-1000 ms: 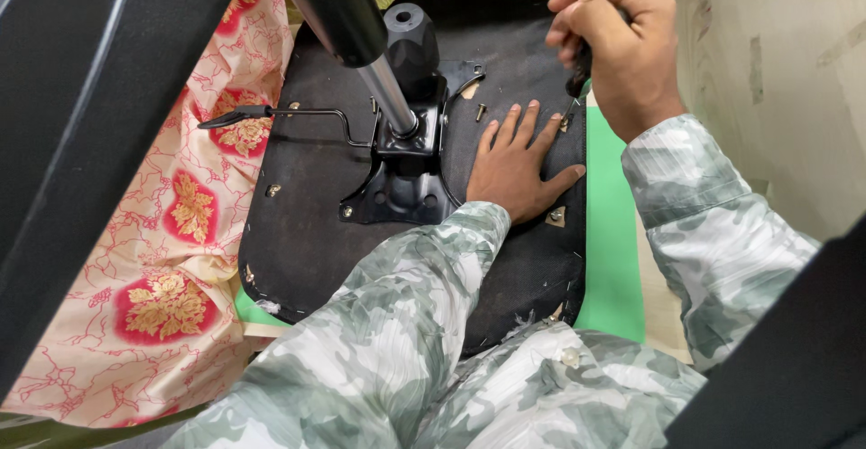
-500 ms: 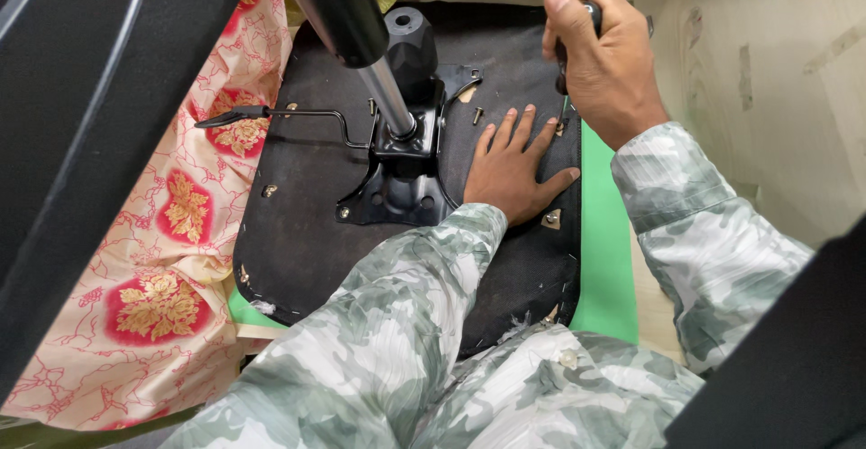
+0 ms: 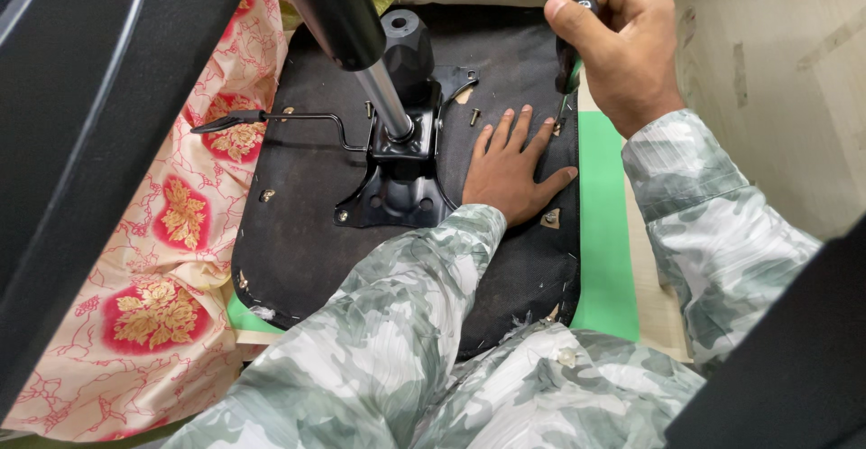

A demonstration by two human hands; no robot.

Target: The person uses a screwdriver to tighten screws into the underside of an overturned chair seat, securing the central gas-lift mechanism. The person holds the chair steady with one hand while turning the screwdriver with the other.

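Observation:
An upturned black chair seat (image 3: 307, 233) lies in front of me, with a black metal mechanism plate (image 3: 397, 187) bolted to its middle and a gas-lift column (image 3: 343, 25) rising from it. My left hand (image 3: 514, 165) lies flat with fingers spread on the seat, right of the plate. My right hand (image 3: 622, 43) is closed round a screwdriver (image 3: 566, 66) with a dark handle, held upright, its tip down at the seat's right edge near my left fingertips. A loose screw (image 3: 474, 116) stands on the seat just left of those fingers.
A thin black lever (image 3: 271, 120) sticks out to the left of the plate. A pink cloth with red and gold flowers (image 3: 162, 260) lies under the seat on the left. A green mat (image 3: 603, 233) shows on the right. A black chair back (image 3: 81, 142) fills the left.
My right hand has lifted and shifted left with the screwdriver, bringing the tool upright over the seat's right edge. My left hand has stayed flat in place.

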